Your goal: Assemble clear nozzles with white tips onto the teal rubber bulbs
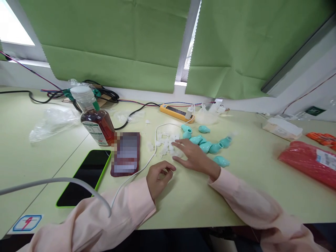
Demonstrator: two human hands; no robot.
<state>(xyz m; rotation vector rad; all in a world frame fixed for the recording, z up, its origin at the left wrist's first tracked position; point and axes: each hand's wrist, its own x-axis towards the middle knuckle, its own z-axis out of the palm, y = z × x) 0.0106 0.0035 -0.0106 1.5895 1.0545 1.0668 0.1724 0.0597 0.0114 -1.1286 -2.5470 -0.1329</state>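
My right hand [194,155] reaches over a scatter of small white translucent plastic pieces [165,145], its thumb and fingers apart at the pile's right edge. Just nearer to me, my left hand [159,177] rests by the table, fingers curled toward the thumb; whether a small piece sits between them is hidden. Several glossy turquoise bulb-shaped hollow parts [206,146] lie in a loose row beyond and beside my right hand. One single turquoise part [221,161] lies close to my right wrist. A white cable [147,164] runs along the left of the white pieces.
To the left stand a bottle of dark liquid [98,124], a green-edged phone [85,176] and a dark red phone [126,154] with a blurred screen. A yellow power strip [175,113] lies at the back. Rightward are a red plastic package [309,162] and a white box [282,128].
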